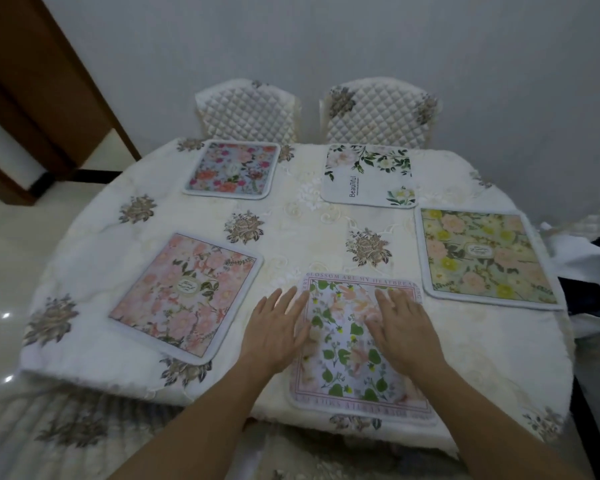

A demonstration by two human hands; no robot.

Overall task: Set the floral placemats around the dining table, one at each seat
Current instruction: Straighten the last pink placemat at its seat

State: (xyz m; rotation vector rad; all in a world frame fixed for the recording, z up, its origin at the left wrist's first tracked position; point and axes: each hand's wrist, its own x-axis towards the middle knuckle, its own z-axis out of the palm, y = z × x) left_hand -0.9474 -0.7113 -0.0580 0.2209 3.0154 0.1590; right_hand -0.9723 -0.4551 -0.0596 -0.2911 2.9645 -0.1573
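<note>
Your left grip (278, 327) and right grip (400, 323) lie released, fingers (286, 299) straight, pressing flat on the leaf-print placemat (343, 362) at the near edge of the surface (326, 223), likely smoothing it square to this seat. Outward, the pink placemat (184, 296), yellow placemat (482, 254), blue placemat (231, 171) and white "Beautiful" placemat (368, 174) lie well apart, the far two facing quilted chairs (246, 114).

Both forearms reaching forward, left hand (274, 332) and right hand (400, 327) flat, fingers straight, palms down

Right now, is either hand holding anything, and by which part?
Nothing is gripped: left hand and right hand lie flat on the nearest placemat, at its left edge and right half.
</note>
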